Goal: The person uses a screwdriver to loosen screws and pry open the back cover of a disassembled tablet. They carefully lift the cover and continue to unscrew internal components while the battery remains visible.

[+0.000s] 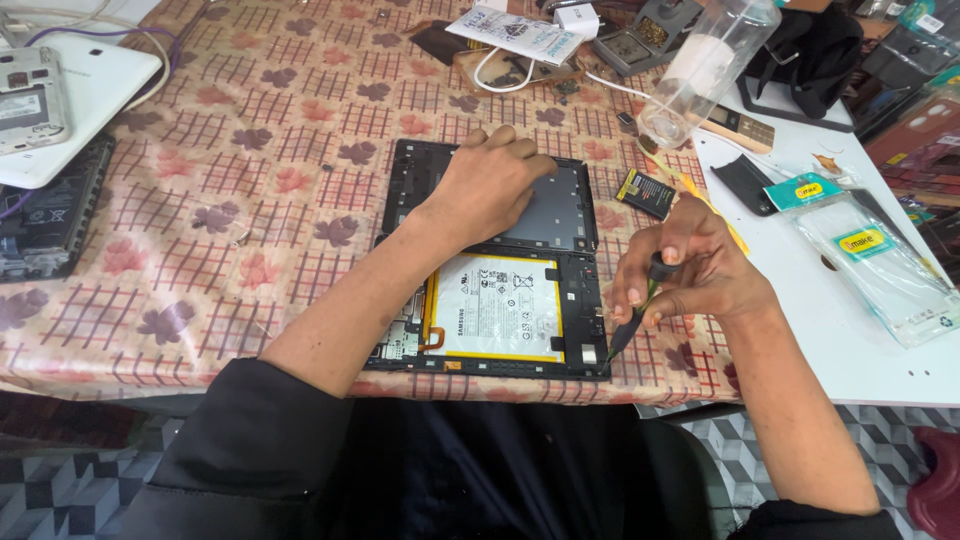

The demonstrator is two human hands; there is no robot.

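Note:
An opened tablet (575,330) lies on the patterned tablecloth, its white battery (495,305) exposed in the near half. My left hand (490,180) presses flat on the grey inner plate (560,215) of the far half. My right hand (690,270) pinches a small screwdriver (633,322) with a black and green handle, its tip at the tablet's right edge near the lower corner.
A clear plastic bottle (705,65) lies tilted at the back right. Packaged screen protectors (870,250) rest on the white surface to the right. A white tablet (90,100) and a phone (30,100) sit far left. Small parts and cables (510,75) clutter the back.

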